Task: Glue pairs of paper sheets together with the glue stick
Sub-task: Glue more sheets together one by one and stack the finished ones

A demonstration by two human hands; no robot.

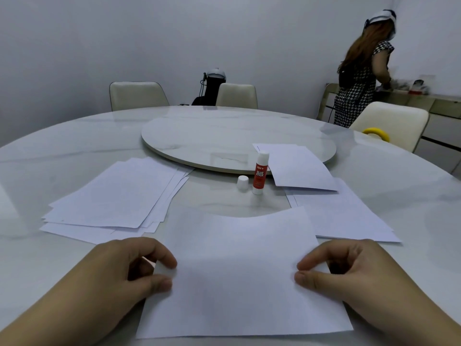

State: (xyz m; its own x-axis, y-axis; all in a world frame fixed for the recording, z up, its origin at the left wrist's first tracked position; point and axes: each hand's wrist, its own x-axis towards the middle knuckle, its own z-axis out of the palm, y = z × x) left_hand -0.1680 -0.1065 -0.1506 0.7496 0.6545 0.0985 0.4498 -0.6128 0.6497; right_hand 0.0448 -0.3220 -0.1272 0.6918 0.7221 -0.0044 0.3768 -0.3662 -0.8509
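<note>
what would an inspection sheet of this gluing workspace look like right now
surface: round marble table with a raised turntable in the middle
job's things: sheet held in front; loose paper stack on the left; paper pile on the right, one sheet partly on the turntable; glue stick upright, uncapped; its cap beside it
clutter: yellow ring at the table's far right edge
grippers: left hand and right hand each pinch a side edge of the sheet
cables: dark cable by the black device at the wall
surroundings: three chairs; a person at a side counter
</note>
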